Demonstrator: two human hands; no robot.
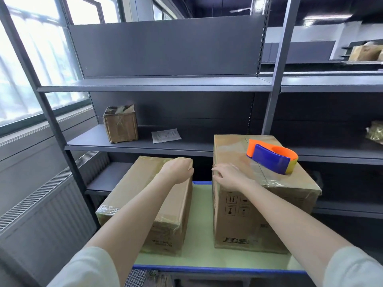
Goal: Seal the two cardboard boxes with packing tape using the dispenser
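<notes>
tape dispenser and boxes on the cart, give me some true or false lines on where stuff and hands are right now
1. The tape dispenser sits on top of the tall box. True.
2. The right hand holds the tape dispenser. False: it rests on the tall box's top left edge, apart from the dispenser.
3. The left hand is on the far corner of the low box. True.
4. The two boxes touch each other. False: a strip of the green cart top shows between them.
</notes>
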